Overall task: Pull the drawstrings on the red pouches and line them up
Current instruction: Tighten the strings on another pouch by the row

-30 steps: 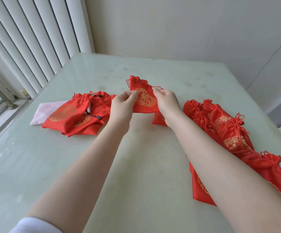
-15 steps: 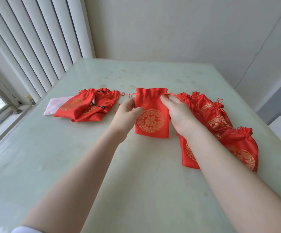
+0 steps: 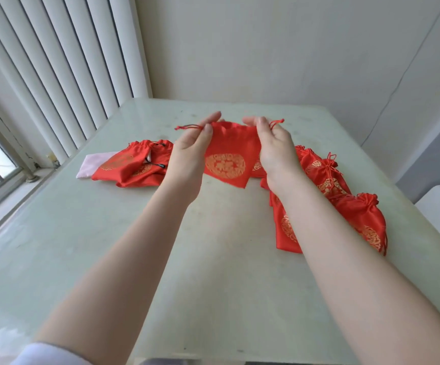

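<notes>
Both hands raised over the middle of the pale green table [image 3: 213,272], holding one red pouch [image 3: 229,154] between them, clear of the surface. Left hand [image 3: 192,151] pinches the left drawstring [image 3: 187,126] at the pouch's top left corner; cord end sticks out to the left of the fingers. Right hand [image 3: 274,146] pinches the right drawstring [image 3: 277,123] at the top right corner; its looped end pokes out to the right. Pouch mouth gathered between the two hands, body hanging down toward the near side, gold round emblem facing the camera. On the left side of the table: a heap of red pouches [image 3: 132,167], flat and overlapping, lying partly on a pink cloth [image 3: 92,167] whose end shows at the far left. On the right side: a row of cinched pouches [image 3: 345,201], tops tied, running from behind the right wrist toward the near right edge, touching one another. White vertical blinds [image 3: 68,61] at far left, plain wall behind.
</notes>
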{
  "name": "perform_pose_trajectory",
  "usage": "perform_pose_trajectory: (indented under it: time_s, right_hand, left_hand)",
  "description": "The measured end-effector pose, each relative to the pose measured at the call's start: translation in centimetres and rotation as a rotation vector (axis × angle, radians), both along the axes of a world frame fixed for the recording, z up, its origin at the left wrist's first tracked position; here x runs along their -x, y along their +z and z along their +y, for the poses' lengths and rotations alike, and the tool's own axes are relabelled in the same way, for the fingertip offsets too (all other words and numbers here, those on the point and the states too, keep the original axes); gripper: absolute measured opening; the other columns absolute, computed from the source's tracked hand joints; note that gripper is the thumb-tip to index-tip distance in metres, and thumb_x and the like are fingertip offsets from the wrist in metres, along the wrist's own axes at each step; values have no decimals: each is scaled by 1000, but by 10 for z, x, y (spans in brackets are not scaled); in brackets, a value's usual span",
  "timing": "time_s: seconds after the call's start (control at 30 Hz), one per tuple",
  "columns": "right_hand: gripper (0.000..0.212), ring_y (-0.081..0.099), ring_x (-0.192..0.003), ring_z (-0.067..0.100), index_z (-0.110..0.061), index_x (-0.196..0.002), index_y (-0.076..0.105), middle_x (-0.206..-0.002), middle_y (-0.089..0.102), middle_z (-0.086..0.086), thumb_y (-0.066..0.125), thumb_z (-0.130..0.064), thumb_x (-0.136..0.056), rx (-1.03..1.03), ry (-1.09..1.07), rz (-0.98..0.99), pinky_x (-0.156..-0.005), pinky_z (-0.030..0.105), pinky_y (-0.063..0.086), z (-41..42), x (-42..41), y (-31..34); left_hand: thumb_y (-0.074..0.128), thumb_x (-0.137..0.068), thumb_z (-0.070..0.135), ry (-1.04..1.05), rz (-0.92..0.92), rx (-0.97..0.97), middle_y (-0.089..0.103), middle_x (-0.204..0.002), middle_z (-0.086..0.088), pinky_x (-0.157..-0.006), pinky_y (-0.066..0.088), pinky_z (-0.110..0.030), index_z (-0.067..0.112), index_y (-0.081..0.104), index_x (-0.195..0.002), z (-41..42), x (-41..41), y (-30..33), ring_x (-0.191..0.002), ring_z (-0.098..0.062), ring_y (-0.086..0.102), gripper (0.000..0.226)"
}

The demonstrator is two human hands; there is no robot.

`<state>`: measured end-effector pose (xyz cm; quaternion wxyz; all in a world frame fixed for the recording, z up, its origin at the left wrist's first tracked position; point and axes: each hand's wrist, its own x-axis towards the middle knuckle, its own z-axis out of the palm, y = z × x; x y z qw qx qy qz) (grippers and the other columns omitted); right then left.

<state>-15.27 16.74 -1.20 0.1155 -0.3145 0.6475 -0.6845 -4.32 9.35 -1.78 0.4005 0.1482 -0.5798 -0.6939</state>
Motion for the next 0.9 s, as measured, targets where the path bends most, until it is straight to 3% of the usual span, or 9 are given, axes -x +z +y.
perform_pose_trajectory:
  time_s: [0.13,0.2,0.3,0.4,0.5,0.57,0.67,0.8,0.9]
  right_hand:
    - [27,56,-99,3,-10,-106,67,-102,61,-3,43,-19,-98,-12,2,450,-90,13,41,11,10,-12]
    - [25,54,-85,-8,-4,-107,67,-91,60,-4,47,-14,-96,-101,53,526,-78,8,42,19,12,-36]
    - [23,54,-78,-7,-3,-103,69,-89,63,-1,50,-12,-95,-202,8,492,-73,3,37,26,15,-67]
    - [26,48,-54,3,-1,-89,67,-64,55,-2,48,-17,-96,-244,-63,269,-56,20,38,21,14,-69]
    - [28,51,-39,5,-8,-79,60,-61,54,3,42,-16,-99,-51,4,-144,-40,16,39,13,8,-42]
    - [27,62,-54,6,-12,-82,60,-73,63,4,40,-16,-99,140,115,-250,-52,17,49,11,6,-28]
    - [31,66,-80,13,-10,-84,61,-86,68,4,36,-18,-100,275,241,-225,-71,23,51,11,9,-26]
    - [44,65,-81,16,-17,-68,56,-78,71,-1,31,-28,-102,231,95,-276,-80,31,47,12,9,-52]
    - [44,64,-69,18,-16,-64,43,-62,66,3,28,-33,-102,333,99,-683,-69,30,50,15,3,-65]
  left_hand:
    - [45,-97,11,17,-25,49,68,-100,14,-85,43,-9,16,63,-109,-7,-8,-12,-100,5,60,23]
    - [49,-96,14,123,-187,27,66,-86,20,-69,40,0,10,66,-107,-3,-12,-28,-79,16,59,21]
    - [57,-91,24,262,-409,-78,56,-56,17,-50,36,-11,15,68,-78,1,-15,-51,-51,2,48,19]
    - [61,-88,27,267,-424,-182,50,-63,2,-48,30,-21,21,66,-70,-2,-11,-55,-50,-10,39,20]
    - [61,-89,22,242,-273,-260,50,-67,-2,-46,37,-16,15,64,-73,-9,-2,-40,-45,-6,45,18]
    - [57,-92,19,172,-96,-273,59,-78,-4,-61,49,-16,11,65,-84,-10,1,-29,-60,-6,59,14]
    - [47,-96,17,32,61,-173,66,-92,-3,-80,50,-20,12,66,-90,-11,-1,-26,-84,-8,63,21]
    - [38,-99,24,-20,-16,-262,70,-82,8,-58,39,-16,17,69,-78,-10,-10,-52,-61,-6,52,38]
    - [35,-100,25,-83,-115,-442,71,-78,8,-49,35,-15,18,68,-63,-9,-13,-63,-57,-8,45,51]
